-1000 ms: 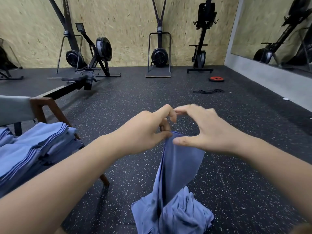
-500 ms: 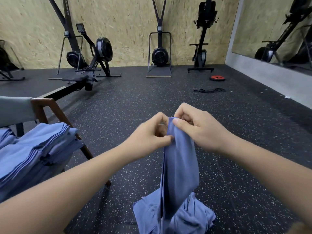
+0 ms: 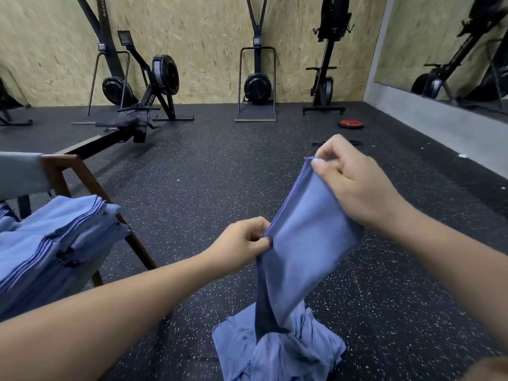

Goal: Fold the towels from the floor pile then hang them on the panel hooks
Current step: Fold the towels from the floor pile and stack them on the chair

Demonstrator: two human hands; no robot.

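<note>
A blue towel (image 3: 305, 243) hangs in the air in front of me, its stitched top edge stretched on a slant between both hands. My left hand (image 3: 239, 246) pinches the lower end of that edge. My right hand (image 3: 354, 182) pinches the upper corner, higher and further right. The towel's bottom end trails down onto a crumpled pile of blue towels (image 3: 277, 350) on the dark speckled floor. No panel hooks are in view.
A stack of folded blue towels (image 3: 52, 243) rests on a wooden-legged chair (image 3: 82, 177) at the left. Rowing machines (image 3: 148, 86) and other gym equipment (image 3: 257, 83) line the far chipboard wall. A red weight plate (image 3: 351, 124) lies on the floor; a mirror (image 3: 450, 48) is on the right.
My hands were together at the towel's top; now they have drawn apart along its edge, the right hand going up and right, the left hand down, spreading the towel.
</note>
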